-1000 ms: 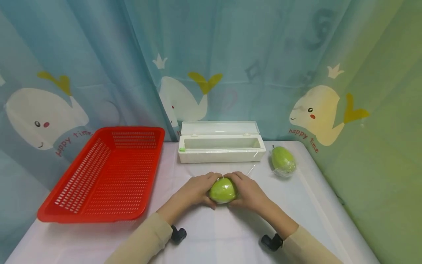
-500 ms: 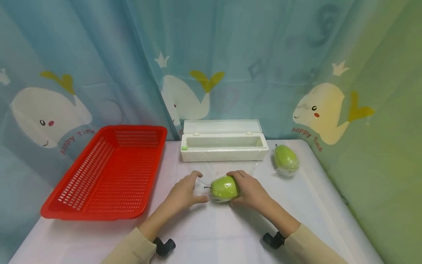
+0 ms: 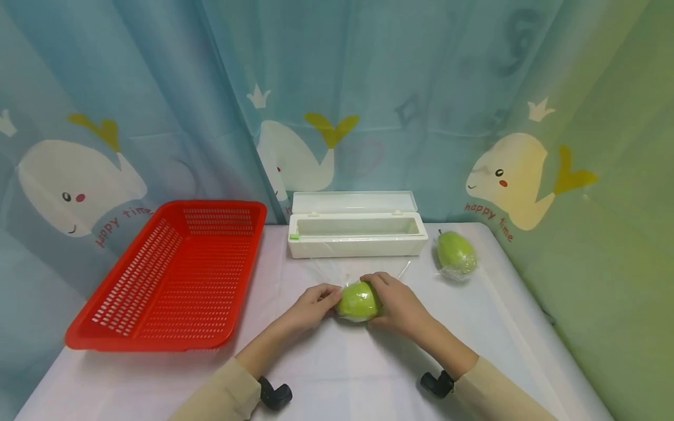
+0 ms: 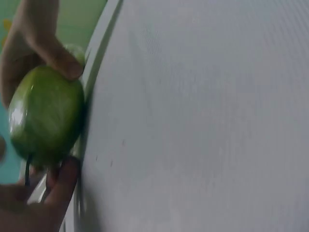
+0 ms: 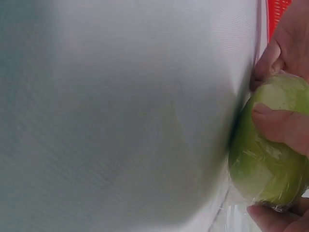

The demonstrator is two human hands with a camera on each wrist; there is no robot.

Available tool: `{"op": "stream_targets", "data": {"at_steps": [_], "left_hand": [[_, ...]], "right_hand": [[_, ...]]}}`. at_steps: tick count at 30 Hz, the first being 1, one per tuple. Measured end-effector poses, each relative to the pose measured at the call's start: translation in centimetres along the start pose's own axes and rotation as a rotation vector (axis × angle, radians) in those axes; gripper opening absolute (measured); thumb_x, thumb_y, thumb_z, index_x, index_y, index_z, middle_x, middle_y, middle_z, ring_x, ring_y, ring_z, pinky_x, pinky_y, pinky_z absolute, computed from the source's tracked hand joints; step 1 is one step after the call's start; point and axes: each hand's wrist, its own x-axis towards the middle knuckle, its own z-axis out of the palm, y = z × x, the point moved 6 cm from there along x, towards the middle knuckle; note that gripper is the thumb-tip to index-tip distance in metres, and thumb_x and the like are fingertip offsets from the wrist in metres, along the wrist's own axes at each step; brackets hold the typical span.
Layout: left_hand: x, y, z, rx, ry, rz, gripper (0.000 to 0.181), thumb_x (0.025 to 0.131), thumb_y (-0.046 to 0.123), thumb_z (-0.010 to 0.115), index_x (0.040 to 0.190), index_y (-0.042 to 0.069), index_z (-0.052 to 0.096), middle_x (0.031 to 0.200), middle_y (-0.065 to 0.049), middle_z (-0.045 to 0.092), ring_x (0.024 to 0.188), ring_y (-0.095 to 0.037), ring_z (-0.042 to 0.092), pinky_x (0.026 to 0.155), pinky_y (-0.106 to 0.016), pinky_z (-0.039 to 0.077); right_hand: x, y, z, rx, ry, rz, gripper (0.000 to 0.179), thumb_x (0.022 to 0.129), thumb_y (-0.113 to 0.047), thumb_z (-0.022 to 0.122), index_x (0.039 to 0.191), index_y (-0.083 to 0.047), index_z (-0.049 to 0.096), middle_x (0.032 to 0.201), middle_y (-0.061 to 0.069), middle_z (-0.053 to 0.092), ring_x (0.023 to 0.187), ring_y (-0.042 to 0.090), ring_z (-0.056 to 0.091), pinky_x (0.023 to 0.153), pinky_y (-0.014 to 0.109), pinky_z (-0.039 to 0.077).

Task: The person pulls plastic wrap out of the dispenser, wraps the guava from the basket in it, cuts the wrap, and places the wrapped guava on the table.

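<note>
In the head view a green pear (image 3: pixel 358 302), partly covered in clear plastic wrap, lies on the table in front of the white box. My right hand (image 3: pixel 398 305) grips its right end, the thumb on the near side and the fingers over the far side. At the stem end, my left hand (image 3: pixel 315 305) pinches the wrap with thumb and fingertips together. The left wrist view shows the pear's stem (image 4: pixel 28 171) pointing toward the left hand. From the right wrist, the film (image 5: pixel 270 150) looks wrinkled and glossy over the pear's skin.
Behind the hands stands a white wrap dispenser box (image 3: pixel 358 247), its lid raised. A second wrapped pear (image 3: pixel 456 252) lies at the back right. A red perforated basket (image 3: pixel 231 327) occupies the left side. A patterned curtain (image 3: pixel 421 70) hangs behind the white-covered table (image 3: pixel 337 380).
My left hand let go of the pear, drew back left with fingers spread, then came in again to pinch at the stem end. The right hand has kept its grip.
</note>
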Motion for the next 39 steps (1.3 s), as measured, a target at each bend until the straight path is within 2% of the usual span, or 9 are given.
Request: {"op": "stream_targets", "data": {"at_steps": [4,7,12,14,21,25,29,35,39], "left_hand": [[0.2,0.5,-0.1,0.164,0.111,0.05,0.046,0.105,0.037,0.048,0.125,-0.002,0.062,0.113,-0.011,0.069,0.104,-0.02,0.064,0.092,-0.04,0.053],[0.1,1.4,-0.2,0.321,0.149,0.103,0.05,0.105,0.041,0.048,0.134,0.001,0.057,0.113,-0.009,0.071,0.106,-0.024,0.066,0.094,-0.045,0.051],[-1.0,3.5,-0.3,0.578,0.239,0.157,0.065,0.097,0.047,0.06,0.148,0.01,0.043,0.126,-0.012,0.062,0.114,-0.033,0.059,0.093,-0.051,0.05],[-1.3,4.2,0.2,0.645,0.243,0.165,0.07,0.093,0.048,0.066,0.15,0.014,0.041,0.133,-0.013,0.054,0.116,-0.033,0.055,0.091,-0.051,0.051],[-0.8,5.2,3.0,0.757,0.106,0.223,0.078,0.089,0.049,0.072,0.152,0.018,0.038,0.141,-0.01,0.046,0.122,-0.028,0.047,0.088,-0.041,0.051],[-0.3,5.2,3.0,0.788,0.125,0.208,0.082,0.085,0.05,0.076,0.15,0.014,0.041,0.138,-0.013,0.049,0.122,-0.029,0.048,0.089,-0.042,0.052],[0.1,5.3,2.9,0.811,0.122,0.211,0.091,0.08,0.046,0.081,0.152,0.009,0.038,0.138,-0.017,0.05,0.123,-0.033,0.05,0.092,-0.046,0.052],[0.7,5.0,2.4,0.813,0.124,0.209,0.099,0.075,0.032,0.088,0.154,0.008,0.034,0.134,-0.018,0.053,0.116,-0.032,0.053,0.093,-0.045,0.051],[1.4,4.9,2.1,0.814,0.132,0.202,0.098,0.073,0.034,0.089,0.152,0.013,0.036,0.13,-0.015,0.056,0.107,-0.03,0.055,0.087,-0.042,0.051]], "right_hand": [[0.2,0.0,0.0,-0.039,-0.003,0.003,0.09,0.057,-0.018,0.097,0.136,-0.011,0.054,0.13,0.007,0.059,0.115,0.027,0.061,0.098,0.046,0.051],[0.3,0.3,0.0,-0.078,-0.009,0.014,0.092,0.058,-0.024,0.097,0.137,-0.009,0.054,0.13,0.007,0.06,0.115,0.027,0.061,0.098,0.045,0.051],[0.6,0.2,-0.2,-0.101,-0.008,-0.001,0.092,0.058,-0.028,0.096,0.137,-0.006,0.054,0.128,0.009,0.061,0.111,0.027,0.062,0.096,0.044,0.052],[0.7,0.2,-0.2,-0.106,-0.008,-0.005,0.092,0.058,-0.029,0.097,0.136,-0.005,0.054,0.127,0.009,0.061,0.109,0.027,0.062,0.095,0.044,0.052],[0.8,0.4,0.3,-0.104,-0.002,0.003,0.092,0.062,-0.037,0.096,0.136,-0.003,0.054,0.126,0.011,0.054,0.102,0.025,0.061,0.087,0.042,0.055],[0.9,0.8,0.7,-0.09,-0.002,-0.009,0.1,0.063,-0.041,0.095,0.143,-0.002,0.048,0.122,0.01,0.056,0.099,0.022,0.06,0.085,0.04,0.054],[1.0,1.4,1.1,-0.052,0.02,-0.02,0.109,0.061,-0.032,0.096,0.15,-0.006,0.04,0.123,0.012,0.057,0.096,0.024,0.062,0.083,0.042,0.055],[1.3,1.9,1.6,0.043,0.05,-0.035,0.102,0.058,-0.017,0.096,0.142,-0.001,0.04,0.129,0.016,0.056,0.109,0.029,0.061,0.092,0.046,0.052],[1.3,2.1,1.6,0.062,0.06,-0.013,0.1,0.059,-0.023,0.096,0.141,-0.005,0.041,0.132,0.016,0.05,0.104,0.028,0.061,0.088,0.044,0.053]]}}
